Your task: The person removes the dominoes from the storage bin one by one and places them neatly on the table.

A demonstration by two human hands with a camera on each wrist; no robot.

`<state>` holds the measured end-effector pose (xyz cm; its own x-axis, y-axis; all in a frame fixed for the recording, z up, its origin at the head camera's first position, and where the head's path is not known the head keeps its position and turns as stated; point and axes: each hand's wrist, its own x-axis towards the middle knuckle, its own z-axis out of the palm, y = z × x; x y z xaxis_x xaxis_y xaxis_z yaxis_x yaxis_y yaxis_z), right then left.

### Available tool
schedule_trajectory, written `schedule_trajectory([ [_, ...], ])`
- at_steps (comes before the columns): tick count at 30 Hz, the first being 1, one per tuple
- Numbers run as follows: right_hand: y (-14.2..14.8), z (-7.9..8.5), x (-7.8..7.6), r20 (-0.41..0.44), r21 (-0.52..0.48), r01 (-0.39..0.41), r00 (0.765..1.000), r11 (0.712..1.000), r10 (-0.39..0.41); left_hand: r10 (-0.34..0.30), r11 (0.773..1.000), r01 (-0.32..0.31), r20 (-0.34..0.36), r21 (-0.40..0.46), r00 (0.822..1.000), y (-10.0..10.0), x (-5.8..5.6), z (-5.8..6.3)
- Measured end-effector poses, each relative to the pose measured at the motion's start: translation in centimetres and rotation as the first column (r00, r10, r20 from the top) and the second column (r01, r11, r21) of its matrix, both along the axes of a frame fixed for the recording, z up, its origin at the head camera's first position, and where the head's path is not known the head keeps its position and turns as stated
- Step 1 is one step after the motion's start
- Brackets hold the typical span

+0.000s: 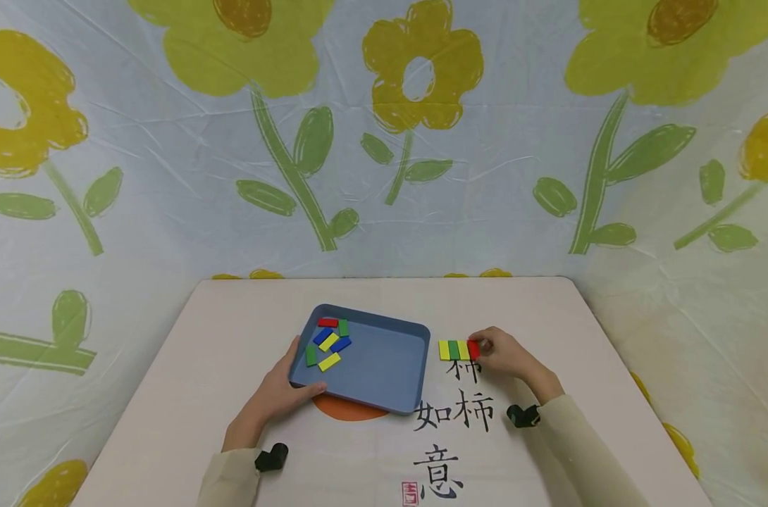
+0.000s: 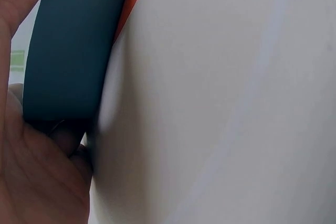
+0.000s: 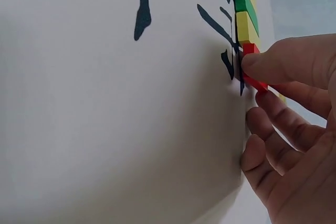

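A blue-grey tray lies slightly turned on the table. My left hand grips its near left corner, thumb on the near rim and fingers along the left side; the left wrist view shows the fingers reaching under the tray's edge. To the right of the tray is a row of small flat blocks: yellow, green, yellow. At the row's right end my right hand pinches a red block between thumb and fingers, against the neighbouring yellow block.
Several loose blocks lie in the tray's left part, among them a red one, a green one and a yellow one. Black brush characters and an orange shape mark the tabletop. Flower-printed cloth surrounds the table.
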<state>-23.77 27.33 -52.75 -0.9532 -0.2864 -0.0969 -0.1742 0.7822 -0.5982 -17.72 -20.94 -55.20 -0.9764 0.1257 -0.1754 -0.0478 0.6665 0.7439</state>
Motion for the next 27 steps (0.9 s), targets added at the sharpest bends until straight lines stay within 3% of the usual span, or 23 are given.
schedule_trajectory([
  [27,-0.11,-0.22,-0.15,0.016,-0.005,0.004,1.000,1.000,-0.004,0.001,1.000,-0.001,-0.001,0.003,1.000,0.02,0.00,-0.12],
])
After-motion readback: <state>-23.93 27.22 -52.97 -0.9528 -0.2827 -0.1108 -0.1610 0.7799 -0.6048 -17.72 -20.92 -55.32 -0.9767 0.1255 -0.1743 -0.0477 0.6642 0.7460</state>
